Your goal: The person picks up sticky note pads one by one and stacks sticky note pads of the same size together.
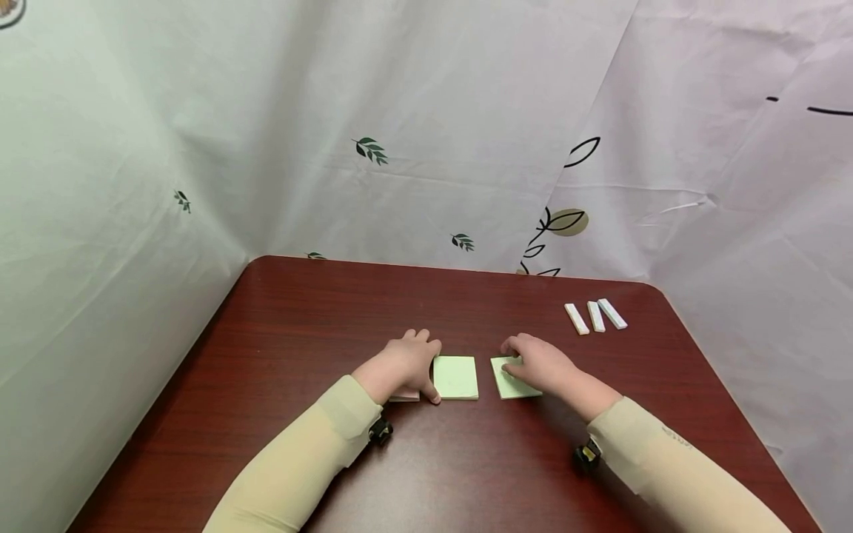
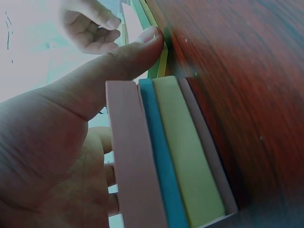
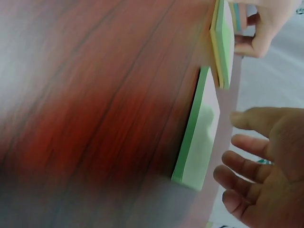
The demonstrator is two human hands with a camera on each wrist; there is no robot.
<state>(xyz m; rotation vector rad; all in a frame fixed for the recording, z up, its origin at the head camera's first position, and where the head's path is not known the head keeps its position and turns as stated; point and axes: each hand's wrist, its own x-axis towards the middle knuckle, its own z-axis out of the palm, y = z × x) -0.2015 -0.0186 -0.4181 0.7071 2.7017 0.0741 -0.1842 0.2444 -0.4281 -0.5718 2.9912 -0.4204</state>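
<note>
My left hand (image 1: 409, 363) is at the left edge of the middle sticky note pad (image 1: 456, 377), which is pale green over yellow. It grips that edge, the thumb at the near corner and the index finger at the far one. Partly beneath the palm is a layered pink, blue and yellow sticky note pad (image 2: 166, 156). My right hand (image 1: 540, 363) is over the right sticky note pad (image 3: 197, 137), a green one lying flat. In the right wrist view its fingers are loosely bent and stand apart from the pad, with nothing held.
Three pale, narrow blocks (image 1: 596, 316) lie at the back right of the dark red table (image 1: 320, 303). White patterned cloth (image 1: 426, 148) hangs behind the table and along both sides. The pads form a row, with a gap between the middle and right ones.
</note>
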